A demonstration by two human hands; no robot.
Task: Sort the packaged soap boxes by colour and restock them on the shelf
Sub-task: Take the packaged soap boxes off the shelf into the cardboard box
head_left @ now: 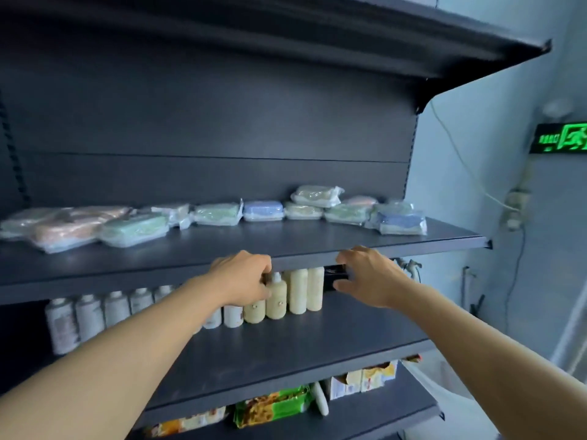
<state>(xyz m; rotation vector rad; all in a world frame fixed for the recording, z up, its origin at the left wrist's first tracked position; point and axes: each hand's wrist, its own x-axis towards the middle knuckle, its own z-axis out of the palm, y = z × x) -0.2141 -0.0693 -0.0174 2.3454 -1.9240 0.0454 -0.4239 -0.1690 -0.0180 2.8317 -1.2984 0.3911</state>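
Observation:
Several plastic-wrapped soap boxes lie mixed along the back of the dark shelf [317, 242]. From the left there are pink boxes [63, 227], a green box [133, 230], another green box [217, 214], a blue box [263, 211], a beige box [303, 211] with another beige one [317, 195] resting above it, a green box [346, 214] and a blue box [401, 222] at the right end. My left hand [244, 277] hovers in front of the shelf's front edge with loosely curled fingers and holds nothing. My right hand [365, 276] is beside it, fingers spread and empty.
One level down stand white bottles [89, 315] and cream bottles [298, 290]. The lowest shelf holds green snack packs [273, 404] and cartons [365, 379]. An upper shelf [317, 33] overhangs. A green exit sign [562, 138] and cables are on the right wall.

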